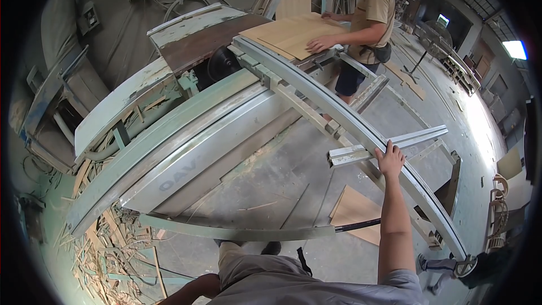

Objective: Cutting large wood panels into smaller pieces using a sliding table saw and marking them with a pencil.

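My right hand (390,161) is laid over a long silver metal rail (333,110), its thumb on one side and its fingers bent over the other. Right by the hand, a shorter metal bar (420,135) crosses the rail. At the rail's far end lie thin wooden boards (293,31) on the saw table. A co-worker (372,22) stands beside them with both hands on the boards. A dark round saw blade (221,65) shows left of the rail. My left arm (197,289) is bent at the lower edge; its hand is out of sight.
A long green-grey sliding beam (169,130) runs across the left. Wood offcuts (107,243) pile up at the lower left. A curved green-grey bar (243,232) spans in front of my body. Flat boards (355,212) lie on the floor. A standing fan (432,39) is at the far right.
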### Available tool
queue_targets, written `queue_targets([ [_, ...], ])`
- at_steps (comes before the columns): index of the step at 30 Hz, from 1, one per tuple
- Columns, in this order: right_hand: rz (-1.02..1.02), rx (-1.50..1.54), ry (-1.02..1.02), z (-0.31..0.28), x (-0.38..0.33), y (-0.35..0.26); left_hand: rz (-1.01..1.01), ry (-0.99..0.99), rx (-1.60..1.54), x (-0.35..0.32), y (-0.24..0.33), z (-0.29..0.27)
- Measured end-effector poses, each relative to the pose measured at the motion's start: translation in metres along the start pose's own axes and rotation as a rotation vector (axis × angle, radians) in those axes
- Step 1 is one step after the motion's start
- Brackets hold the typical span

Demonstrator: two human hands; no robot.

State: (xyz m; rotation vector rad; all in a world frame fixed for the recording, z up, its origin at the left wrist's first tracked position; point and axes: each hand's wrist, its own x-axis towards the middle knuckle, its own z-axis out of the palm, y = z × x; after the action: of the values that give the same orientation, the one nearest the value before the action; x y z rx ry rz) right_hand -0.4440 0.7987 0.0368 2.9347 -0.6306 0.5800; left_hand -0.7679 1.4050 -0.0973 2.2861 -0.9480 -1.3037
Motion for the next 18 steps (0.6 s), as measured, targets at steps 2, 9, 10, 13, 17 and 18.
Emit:
queue_targets([
  [2, 0.003, 0.006, -0.001, 0.0, -0.001, -0.004, -0.032, 0.015, -0.048, -0.003, -0.003, 0.004],
  [9, 0.039, 0.064, -0.042, -0.016, -0.001, 0.021, -0.334, 0.026, -0.286, 0.018, -0.055, 0.04],
  [10, 0.06, 0.067, -0.126, -0.024, 0.001, 0.011, -0.305, -0.007, -0.247, 0.023, -0.069, 0.021],
  [13, 0.031, 0.062, -0.083, -0.003, 0.006, -0.001, -0.212, -0.095, -0.128, 0.057, -0.095, -0.01],
  [17, 0.053, 0.074, 0.012, 0.005, 0.006, 0.011, -0.094, -0.182, 0.029, 0.104, -0.107, -0.063],
  [18, 0.062, 0.078, 0.023, 0.003, 0.004, 0.012, -0.079, -0.191, 0.047, 0.111, -0.107, -0.07],
])
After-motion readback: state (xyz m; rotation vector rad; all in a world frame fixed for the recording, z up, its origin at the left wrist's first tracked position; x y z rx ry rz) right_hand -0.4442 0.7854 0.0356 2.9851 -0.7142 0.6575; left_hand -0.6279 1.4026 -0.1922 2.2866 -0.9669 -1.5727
